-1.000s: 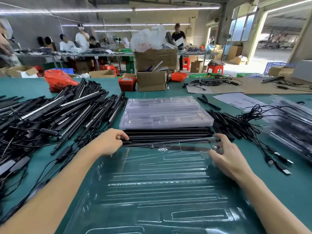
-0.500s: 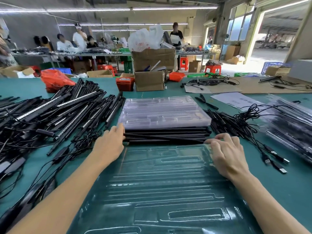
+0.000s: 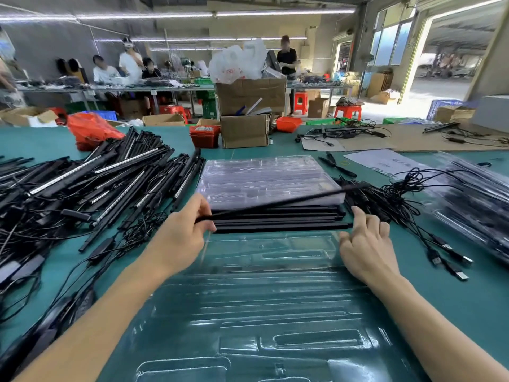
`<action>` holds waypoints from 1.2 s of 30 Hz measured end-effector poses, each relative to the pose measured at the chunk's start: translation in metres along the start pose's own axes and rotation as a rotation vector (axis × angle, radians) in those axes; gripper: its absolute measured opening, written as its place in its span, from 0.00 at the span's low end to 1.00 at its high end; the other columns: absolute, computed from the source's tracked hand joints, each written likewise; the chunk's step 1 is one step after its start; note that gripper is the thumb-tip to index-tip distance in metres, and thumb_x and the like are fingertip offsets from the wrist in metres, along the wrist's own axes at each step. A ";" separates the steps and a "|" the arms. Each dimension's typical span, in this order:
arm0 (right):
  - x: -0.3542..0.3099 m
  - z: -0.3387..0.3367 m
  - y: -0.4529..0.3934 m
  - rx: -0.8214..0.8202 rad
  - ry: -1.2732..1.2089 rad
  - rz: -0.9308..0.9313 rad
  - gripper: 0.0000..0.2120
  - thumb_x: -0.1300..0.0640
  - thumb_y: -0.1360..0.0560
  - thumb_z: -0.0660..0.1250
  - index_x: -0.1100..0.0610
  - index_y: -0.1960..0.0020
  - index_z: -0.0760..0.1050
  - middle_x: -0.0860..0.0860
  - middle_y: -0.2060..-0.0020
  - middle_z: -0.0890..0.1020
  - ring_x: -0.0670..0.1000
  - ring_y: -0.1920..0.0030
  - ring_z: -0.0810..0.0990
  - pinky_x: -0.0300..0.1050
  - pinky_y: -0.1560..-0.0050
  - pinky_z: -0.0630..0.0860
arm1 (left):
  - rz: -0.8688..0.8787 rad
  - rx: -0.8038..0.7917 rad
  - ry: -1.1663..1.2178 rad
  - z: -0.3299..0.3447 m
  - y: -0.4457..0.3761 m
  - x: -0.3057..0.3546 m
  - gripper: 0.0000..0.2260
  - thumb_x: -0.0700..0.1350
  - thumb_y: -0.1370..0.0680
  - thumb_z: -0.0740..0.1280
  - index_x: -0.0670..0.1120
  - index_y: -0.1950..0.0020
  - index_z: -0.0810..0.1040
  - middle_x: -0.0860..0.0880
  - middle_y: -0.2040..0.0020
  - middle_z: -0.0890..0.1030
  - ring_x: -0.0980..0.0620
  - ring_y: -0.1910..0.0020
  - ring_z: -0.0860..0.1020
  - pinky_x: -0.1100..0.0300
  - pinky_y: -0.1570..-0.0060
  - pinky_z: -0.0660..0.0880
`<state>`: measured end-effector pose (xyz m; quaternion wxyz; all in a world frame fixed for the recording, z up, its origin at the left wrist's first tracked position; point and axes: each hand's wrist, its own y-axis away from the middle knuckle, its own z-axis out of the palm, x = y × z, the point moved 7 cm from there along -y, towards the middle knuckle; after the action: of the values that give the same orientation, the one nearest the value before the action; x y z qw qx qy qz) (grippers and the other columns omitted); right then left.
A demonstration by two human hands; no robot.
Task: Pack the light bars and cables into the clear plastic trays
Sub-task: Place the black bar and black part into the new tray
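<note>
Black bars dominate the left of the green table point(image 3: 451, 304): a loose heap of light bars point(image 3: 91, 186) tangled with cables, lying mostly diagonal, well apart from the work in hand. Next right, left hand point(image 3: 183, 232) has fingers and thumb curled round the near end of one thin black bar point(image 3: 275, 203), pinching it. That bar's long axis runs left-to-right and climbs away from the grip: left end low at the hand, right end lifted up over the stack of clear trays point(image 3: 268, 179) and ending near the cable pile. So the whole bar lies to the right of the grip, held at one end only, far end unsupported. Under it, a neat stack of black bars point(image 3: 278, 220) sits in front of the clear stack, long axes also left-to-right, parallel to the near edge of the open clear tray point(image 3: 264, 307) below the wrists. That tray's slots look to run the same way, and it looks unfilled, though glare hides detail. Right hand point(image 3: 367, 244) is loose, fingers spread and only lightly bent, holding nothing, fingertips just beside the right end of the bar stack. It is the nearer hand to the bar's free end; my read is it should catch that end before lowering. Further right, loose cables point(image 3: 429, 213) with USB plugs, then bagged packs at the edge.
</note>
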<state>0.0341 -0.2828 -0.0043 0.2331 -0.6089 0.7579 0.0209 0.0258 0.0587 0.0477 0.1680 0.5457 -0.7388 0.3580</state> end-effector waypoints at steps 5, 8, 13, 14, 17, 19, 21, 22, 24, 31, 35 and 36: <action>0.006 0.003 -0.007 0.037 -0.020 0.044 0.29 0.50 0.19 0.59 0.58 0.23 0.56 0.60 0.32 0.66 0.61 0.33 0.61 0.57 0.33 0.63 | -0.091 -0.144 0.187 0.009 0.033 -0.010 0.09 0.36 0.19 0.66 0.49 0.51 0.71 0.48 0.57 0.84 0.45 0.61 0.77 0.56 0.58 0.74; 0.011 0.006 -0.013 0.042 -0.111 0.083 0.26 0.52 0.19 0.58 0.59 0.24 0.59 0.62 0.31 0.67 0.61 0.33 0.62 0.57 0.34 0.63 | -0.086 -0.148 0.190 0.006 0.050 -0.015 0.12 0.37 0.21 0.68 0.55 0.52 0.74 0.48 0.55 0.83 0.52 0.57 0.80 0.61 0.52 0.74; 0.029 0.006 -0.021 0.053 -0.438 0.176 0.20 0.50 0.20 0.63 0.57 0.31 0.69 0.58 0.38 0.75 0.57 0.34 0.64 0.55 0.35 0.64 | -0.081 -0.150 0.192 0.002 0.062 -0.023 0.11 0.47 0.27 0.77 0.56 0.51 0.78 0.51 0.54 0.82 0.54 0.52 0.81 0.62 0.46 0.74; 0.031 0.005 -0.021 0.068 -0.489 0.181 0.19 0.48 0.20 0.64 0.56 0.33 0.71 0.56 0.41 0.76 0.55 0.35 0.65 0.54 0.36 0.66 | -0.084 -0.144 0.181 0.001 0.063 -0.024 0.12 0.51 0.31 0.79 0.56 0.52 0.79 0.52 0.54 0.83 0.55 0.53 0.81 0.65 0.48 0.74; 0.035 0.004 -0.019 0.093 -0.573 0.194 0.18 0.45 0.21 0.66 0.55 0.37 0.74 0.52 0.45 0.77 0.55 0.35 0.69 0.55 0.36 0.71 | -0.094 -0.113 0.129 -0.002 0.065 -0.028 0.15 0.60 0.39 0.79 0.55 0.58 0.83 0.53 0.60 0.84 0.55 0.58 0.80 0.61 0.53 0.74; 0.035 0.003 -0.020 0.105 -0.608 0.204 0.18 0.45 0.22 0.66 0.55 0.38 0.75 0.51 0.45 0.78 0.56 0.36 0.71 0.58 0.35 0.72 | -0.078 -0.100 0.116 -0.002 0.066 -0.030 0.16 0.63 0.40 0.80 0.55 0.60 0.83 0.54 0.60 0.84 0.54 0.56 0.79 0.59 0.50 0.73; 0.036 0.003 -0.020 0.116 -0.630 0.213 0.17 0.45 0.22 0.66 0.55 0.39 0.75 0.51 0.45 0.78 0.56 0.36 0.72 0.59 0.35 0.72 | -0.024 -0.124 0.120 -0.001 0.067 -0.028 0.18 0.66 0.40 0.79 0.55 0.63 0.84 0.56 0.58 0.83 0.54 0.52 0.78 0.59 0.47 0.71; 0.037 0.003 -0.020 0.120 -0.637 0.214 0.17 0.45 0.22 0.66 0.55 0.39 0.75 0.51 0.45 0.78 0.56 0.36 0.72 0.59 0.36 0.73 | -0.004 -0.143 0.124 0.001 0.068 -0.027 0.18 0.68 0.41 0.78 0.55 0.64 0.83 0.56 0.57 0.83 0.54 0.50 0.78 0.61 0.46 0.71; 0.036 0.003 -0.020 0.120 -0.648 0.208 0.17 0.45 0.22 0.66 0.55 0.39 0.75 0.52 0.44 0.77 0.56 0.36 0.72 0.55 0.42 0.77 | 0.006 -0.182 0.121 0.004 0.069 -0.027 0.19 0.68 0.42 0.77 0.54 0.65 0.84 0.57 0.55 0.82 0.54 0.48 0.78 0.61 0.44 0.70; 0.037 0.006 -0.020 0.102 -0.673 0.198 0.13 0.47 0.21 0.65 0.53 0.42 0.75 0.51 0.46 0.77 0.56 0.35 0.71 0.58 0.43 0.78 | 0.031 -0.165 0.109 0.008 0.067 -0.032 0.19 0.68 0.36 0.74 0.56 0.56 0.81 0.55 0.53 0.80 0.54 0.48 0.77 0.58 0.45 0.70; 0.039 0.009 -0.024 0.059 -0.630 0.221 0.12 0.49 0.21 0.64 0.54 0.41 0.75 0.52 0.45 0.78 0.58 0.35 0.72 0.61 0.34 0.71 | -0.006 -0.192 0.054 0.012 0.069 -0.035 0.20 0.69 0.35 0.70 0.62 0.46 0.77 0.62 0.43 0.76 0.59 0.39 0.72 0.60 0.41 0.68; 0.038 0.010 -0.025 0.036 -0.598 0.225 0.13 0.50 0.21 0.64 0.55 0.40 0.75 0.53 0.44 0.79 0.59 0.35 0.71 0.61 0.35 0.71 | -0.005 -0.204 0.032 0.013 0.069 -0.034 0.21 0.70 0.34 0.68 0.65 0.44 0.76 0.66 0.39 0.74 0.62 0.35 0.68 0.60 0.38 0.66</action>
<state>0.0551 -0.3215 -0.0210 0.4527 -0.4838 0.7186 0.2112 -0.0247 0.0830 -0.0070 0.2353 0.5218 -0.7674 0.2889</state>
